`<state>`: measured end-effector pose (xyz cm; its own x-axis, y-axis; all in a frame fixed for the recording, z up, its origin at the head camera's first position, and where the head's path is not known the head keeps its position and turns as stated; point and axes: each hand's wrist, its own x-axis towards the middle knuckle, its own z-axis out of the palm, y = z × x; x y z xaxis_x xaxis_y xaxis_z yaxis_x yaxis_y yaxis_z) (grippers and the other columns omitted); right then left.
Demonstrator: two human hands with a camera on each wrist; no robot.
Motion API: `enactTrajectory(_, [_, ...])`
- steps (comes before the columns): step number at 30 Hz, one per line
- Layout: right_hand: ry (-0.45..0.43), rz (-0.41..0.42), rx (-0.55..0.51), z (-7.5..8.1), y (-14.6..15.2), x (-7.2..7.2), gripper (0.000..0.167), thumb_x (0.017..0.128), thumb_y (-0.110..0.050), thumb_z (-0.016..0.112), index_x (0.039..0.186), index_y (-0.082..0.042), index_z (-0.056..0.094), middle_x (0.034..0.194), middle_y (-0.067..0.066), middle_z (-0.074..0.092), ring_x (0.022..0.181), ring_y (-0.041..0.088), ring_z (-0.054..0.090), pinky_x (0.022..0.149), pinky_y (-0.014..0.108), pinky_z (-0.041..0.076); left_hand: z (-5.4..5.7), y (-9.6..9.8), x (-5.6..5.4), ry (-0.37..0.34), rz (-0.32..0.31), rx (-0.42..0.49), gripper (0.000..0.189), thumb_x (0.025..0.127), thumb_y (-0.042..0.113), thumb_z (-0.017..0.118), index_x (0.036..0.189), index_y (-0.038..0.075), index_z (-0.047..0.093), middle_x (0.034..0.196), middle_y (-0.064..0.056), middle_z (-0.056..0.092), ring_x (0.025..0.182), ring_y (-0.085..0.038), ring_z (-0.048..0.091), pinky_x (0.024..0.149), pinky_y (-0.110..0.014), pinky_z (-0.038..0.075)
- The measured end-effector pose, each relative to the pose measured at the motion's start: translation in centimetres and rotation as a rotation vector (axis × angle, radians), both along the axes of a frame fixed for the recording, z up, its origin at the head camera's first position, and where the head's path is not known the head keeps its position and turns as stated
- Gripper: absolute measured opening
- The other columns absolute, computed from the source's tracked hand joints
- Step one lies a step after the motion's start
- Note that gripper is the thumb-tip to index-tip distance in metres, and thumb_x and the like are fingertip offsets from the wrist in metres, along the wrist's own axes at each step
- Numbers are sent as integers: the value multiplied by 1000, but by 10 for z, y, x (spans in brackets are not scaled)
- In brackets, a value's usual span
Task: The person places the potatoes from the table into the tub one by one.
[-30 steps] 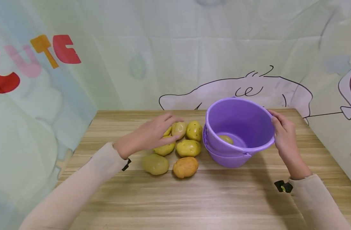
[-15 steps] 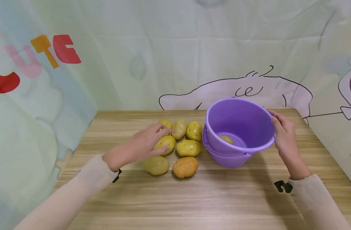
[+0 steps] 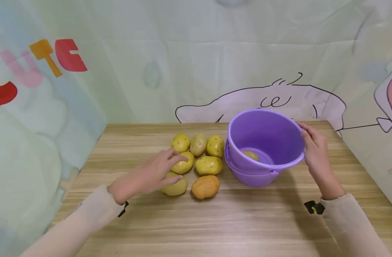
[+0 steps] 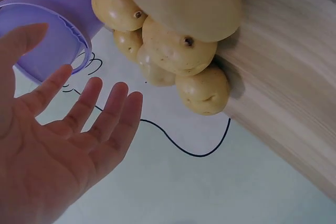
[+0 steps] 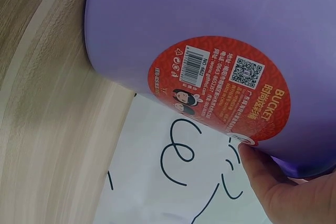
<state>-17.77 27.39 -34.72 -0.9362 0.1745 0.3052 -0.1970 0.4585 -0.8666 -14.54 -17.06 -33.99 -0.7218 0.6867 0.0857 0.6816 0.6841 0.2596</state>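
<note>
My left hand (image 3: 147, 175) hovers over the left side of a group of potatoes, fingers spread and nothing held. Under its fingertips lie a yellow potato (image 3: 185, 163) and a duller, larger potato (image 3: 176, 188). The left wrist view shows the palm (image 4: 58, 166) bare, with fingers extended apart from the potatoes. On the right, my right hand (image 3: 316, 153) grips the rim of a purple bucket (image 3: 255, 178), which tilts slightly toward me. Inside the bucket lies one potato (image 3: 251, 155). A red oval label (image 5: 220, 87) marks the bucket's side.
Several more potatoes sit between hand and bucket, among them an orange-brown potato (image 3: 205, 187) at the front and a yellow potato (image 3: 215, 146) close by the bucket. The wooden table (image 3: 196, 228) ends at a printed cloth backdrop (image 3: 135, 71) behind and at the sides.
My left hand has drawn back left and toward me, from over the rear potatoes to the front left ones. My right hand and the bucket hold their place.
</note>
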Motion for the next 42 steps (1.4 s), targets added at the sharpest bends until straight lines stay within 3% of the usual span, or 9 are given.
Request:
enactTrajectory(4, [10,8,-1,0,-1,0,44,109,-21,35,141,5,50,130,18,57,103,5,55,80,11,46,-9,-4,4,-22,22,-4,49,97,33,65,139,10,54,126,-13,52,104,-24,54,87,-42,50])
enactTrajectory(13, [17,15,-2,-1,1,-1,44,109,-21,35,142,5,50,131,19,56,104,6,56,81,12,47,-29,-9,8,27,25,-16,48,95,31,68,136,7,58,120,-13,55,99,-23,56,84,-42,51])
enactTrajectory(18, [21,19,-3,-2,1,-1,44,109,-21,35,141,6,50,130,18,57,105,7,56,82,13,47,-36,-12,11,36,22,-3,47,96,31,67,135,7,58,123,-15,53,106,-25,55,88,-44,51])
enactTrajectory(28, [30,14,-4,-1,1,-2,43,109,-20,36,140,6,51,129,15,58,104,5,56,81,12,46,-48,-16,15,64,20,-22,50,94,29,70,136,4,58,124,-15,52,107,-27,54,91,-46,50])
enactTrajectory(37, [29,7,2,-1,0,-1,43,109,-20,36,140,6,52,130,17,58,105,6,55,82,12,46,-54,-16,19,43,36,-37,49,94,29,70,133,3,59,123,-13,52,110,-28,53,94,-46,49])
enactTrajectory(42, [34,9,-9,0,0,-1,43,109,-20,37,139,7,52,128,11,59,104,5,56,82,12,46,-55,-17,19,45,45,-37,49,93,29,71,134,4,59,123,-12,51,108,-27,52,92,-44,50])
